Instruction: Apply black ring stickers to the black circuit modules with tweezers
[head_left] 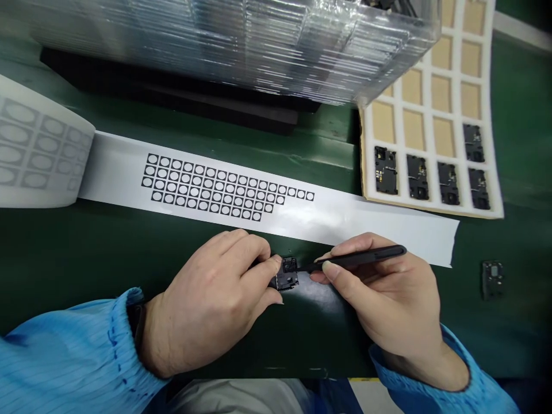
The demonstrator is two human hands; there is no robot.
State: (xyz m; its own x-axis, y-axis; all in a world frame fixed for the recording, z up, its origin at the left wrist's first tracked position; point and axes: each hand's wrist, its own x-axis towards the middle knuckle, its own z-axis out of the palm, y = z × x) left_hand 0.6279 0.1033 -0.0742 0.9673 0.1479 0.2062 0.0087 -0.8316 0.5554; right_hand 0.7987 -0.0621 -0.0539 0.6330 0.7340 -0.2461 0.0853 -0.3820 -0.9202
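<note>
My left hand (215, 293) pinches a small black electronic part (287, 274) against the green mat (86, 253), thumb and forefinger closed on it. My right hand (379, 293) grips black tweezers (357, 259), their tip touching the part's right side. Just beyond the hands lies a long white backing strip (345, 221) carrying several rows of small black-framed oval stickers (215, 187).
A white foam tray (431, 109) at the right holds several black parts (386, 169) in its near pockets. One loose black part (492, 279) lies on the mat at far right. The strip's roll (38, 149) sits at left. A stack of clear plastic trays (259, 40) stands behind.
</note>
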